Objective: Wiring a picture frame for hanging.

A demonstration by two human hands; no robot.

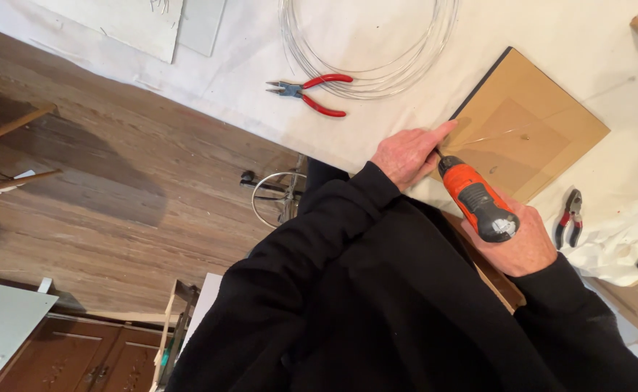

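Right hand (525, 243) was wrapped tight round the grip of an orange and black drill (478, 199), bit aimed at the near edge of a brown board (544, 120) on the white surface (377, 123). Left hand (409, 154) lay closed beside the bit tip, forefinger out along that edge. Drill looked heavy and stiff, best held by its grip; the board seemed thin, rigid and liable to slide. Red-handled pliers (311, 92) and a wire coil (366, 43) lay well apart, leaving room to the left.
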